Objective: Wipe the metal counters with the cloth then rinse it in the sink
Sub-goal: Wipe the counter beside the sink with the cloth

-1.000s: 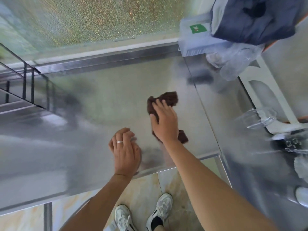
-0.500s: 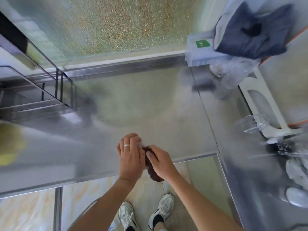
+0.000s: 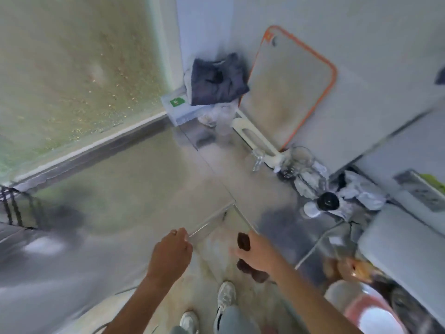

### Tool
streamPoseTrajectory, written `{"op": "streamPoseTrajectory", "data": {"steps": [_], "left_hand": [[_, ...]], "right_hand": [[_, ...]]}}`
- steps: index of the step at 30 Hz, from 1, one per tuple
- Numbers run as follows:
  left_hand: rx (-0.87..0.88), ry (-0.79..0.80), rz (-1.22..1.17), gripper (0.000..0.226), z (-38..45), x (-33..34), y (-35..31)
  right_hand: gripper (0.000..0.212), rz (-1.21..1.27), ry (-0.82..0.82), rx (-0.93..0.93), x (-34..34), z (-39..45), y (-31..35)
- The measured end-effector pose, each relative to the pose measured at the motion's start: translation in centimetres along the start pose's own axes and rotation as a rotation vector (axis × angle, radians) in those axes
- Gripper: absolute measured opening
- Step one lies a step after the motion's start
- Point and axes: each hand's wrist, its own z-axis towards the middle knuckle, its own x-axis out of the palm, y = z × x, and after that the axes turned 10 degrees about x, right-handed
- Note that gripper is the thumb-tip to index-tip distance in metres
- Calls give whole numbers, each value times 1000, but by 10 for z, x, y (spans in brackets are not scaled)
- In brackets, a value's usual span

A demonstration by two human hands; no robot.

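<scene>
- Since half a second ago, both hands have come off the front lip of the tabletop (image 3: 120, 189), and the view has swung right to take in the corner and the second counter run.
- Right-hand fingers (image 3: 234, 251) are clenched around the dark brown cloth (image 3: 243, 241), bunched in the fist, one wad showing above the hand and another hanging below the wrist. Balled up like that, it is being carried, not wiped with.
- Right hand (image 3: 258, 255) hangs over the floor in the gap between the two counter edges, apart from either surface.
- Left hand (image 3: 172, 253) holds nothing; its fingers look loosely curled, with a ring just visible, and it hovers by the tabletop's front corner, though I cannot tell if it touches the edge.
- Wiped steel stretches away to the frosted window (image 3: 72, 68), bare in its middle.
- In the far corner a dark folded garment (image 3: 216, 80) sits on a pale box, and an orange-rimmed cutting board (image 3: 289, 88) leans on the wall in a white rack, likely to dry.
- Along the right counter lie clear glasses, crumpled plastic and a black-capped bottle (image 3: 325, 202), all blurred.
- No sink is in view, so my guess is the right counter comes next, or a turn toward the basin.
</scene>
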Motion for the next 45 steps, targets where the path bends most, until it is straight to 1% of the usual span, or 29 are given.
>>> {"op": "streamPoseTrajectory", "data": {"steps": [1,3,5,7,9,10,12,13,17,20,22,25,30,34,37,39,42,43,45], "left_hand": [[70,31,27,18,4,3,-13],[229,90,67,22,11,14,-44],[397,149,98,24,10,29,-75],[533,201,81,18,2,44,-103],[665,248,97,6,-16,58,-131],[748,279,125,5,-26,65,-146],[906,329,192,17,-52,80,-175],[969,338,220,19,-67,85,-191],[1225,392,239,11,-126,110,-253],[1422,470,200,6,-178,135,-295],[1503,537,193,3,-220,152,-317],[1600,603,212,9,-291,179,-337],[1791,674,329,16,-412,224,-335],[1940,743,391,15,-496,266,-310],[2085,829,446,10,-555,295,-287],[2131,893,481,9,-591,315,-271],[2176,996,447,12,-638,350,-249],[2200,1028,439,16,-650,361,-241],[2269,1050,418,28,-665,382,-223]], "right_hand": [[56,-29,-50,34,1,-11,-19],[50,-1,-92,128,10,-37,-57],[40,156,-93,220,24,-70,-91],[33,341,-141,299,44,-112,-122],[36,483,-225,409,71,-153,-154],[41,551,-238,478,85,-172,-168],[54,664,-269,610,115,-210,-195],[56,700,-294,662,129,-228,-206],[46,849,-398,837,182,-292,-244],[46,952,-467,965,221,-335,-268],[52,1015,-509,1042,248,-365,-278],[54,1104,-540,1149,295,-412,-288],[41,1302,-613,1315,400,-484,-297],[34,1480,-605,1438,496,-533,-297],[34,1572,-589,1597,570,-568,-291],[34,1628,-632,1744,621,-586,-287],[42,1634,-779,1929,697,-593,-284],[49,1636,-780,1960,718,-588,-284],[63,1562,-659,1970,748,-565,-280]]}}
